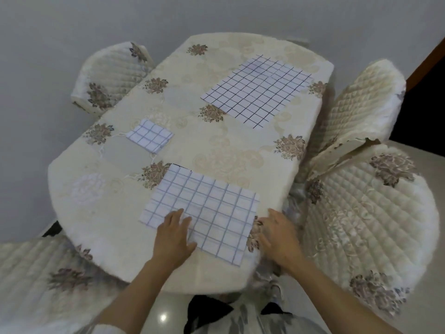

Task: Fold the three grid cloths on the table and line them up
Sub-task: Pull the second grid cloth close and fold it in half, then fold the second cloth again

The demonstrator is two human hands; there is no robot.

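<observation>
My left hand (174, 237) lies flat on the near cloth (212, 203). Its fingers are straight and spread, and it grips nothing. It covers the cloth's near left edge, so I cannot see that bit.

My right hand (279, 235) is just beside the right edge of the same cloth, at the side of the table (120, 189). Its fingers are loose and apart, with nothing in them. This hand looks blurry, so I cannot tell if a fingertip touches the cloth or only the table cover.

The near cloth lies spread out close to me, and its lines are pale blue. A thin dark line peeks out at its far left corner. I cannot tell if that is another layer under it.

The small cloth (149, 135) sits folded into a little square on the left side of the table, well apart from the near cloth. I cannot count its layers.

The far cloth (257, 90) lies open and flat at the far right, with dark lines. Its right corner comes near the table edge.

The table cover is cream with brown flowers. Padded chairs (373, 225) stand around the table. The one at my left is cut off by the picture edge and looks fuzzy.
</observation>
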